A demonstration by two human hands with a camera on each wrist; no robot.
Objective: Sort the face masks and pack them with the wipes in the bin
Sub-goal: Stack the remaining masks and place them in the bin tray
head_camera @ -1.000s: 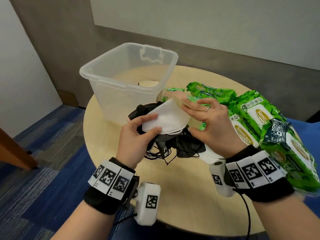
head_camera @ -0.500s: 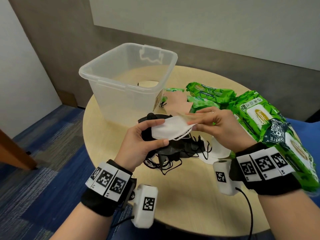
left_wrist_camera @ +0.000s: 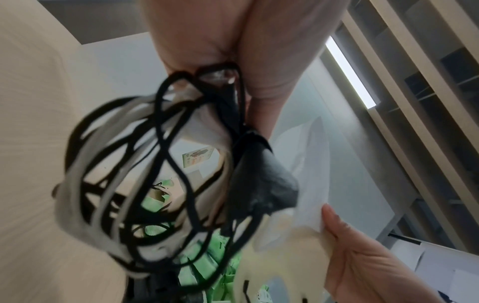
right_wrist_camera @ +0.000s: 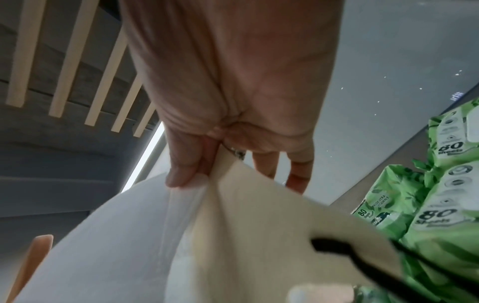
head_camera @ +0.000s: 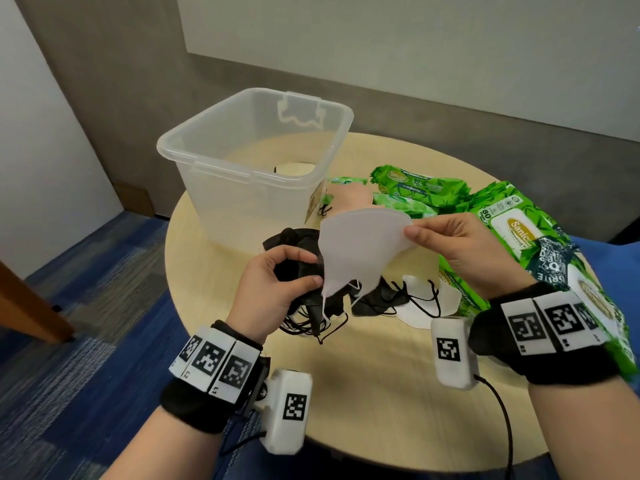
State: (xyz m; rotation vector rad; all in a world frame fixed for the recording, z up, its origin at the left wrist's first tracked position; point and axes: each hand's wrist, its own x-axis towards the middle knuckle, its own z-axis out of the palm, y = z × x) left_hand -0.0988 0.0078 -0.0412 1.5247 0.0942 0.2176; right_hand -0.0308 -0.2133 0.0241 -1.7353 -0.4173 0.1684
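Both hands' grips pinch the white mask point(head_camera: 360, 247), which partly hides the black masks point(head_camera: 298, 265).

Round pale-wood table point(head_camera: 381, 375) bearing clear bin point(head_camera: 221, 188), green wipe packs point(head_camera: 502, 230), seemingly tangled loose masks point(head_camera: 415, 299).

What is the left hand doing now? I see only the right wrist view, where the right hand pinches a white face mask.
Observer: In the head view the left hand pinches the lower corner of the same white face mask.
Operator: Does it hold something else too?
Observer: Yes. The left wrist view shows that it also grips black face masks, and their ear loops hang tangled below it.
Operator: Where is the bin?
Observer: The clear plastic bin stands on the table behind both hands. A pale round shape shows at its bottom; I cannot tell whether it is a mask.
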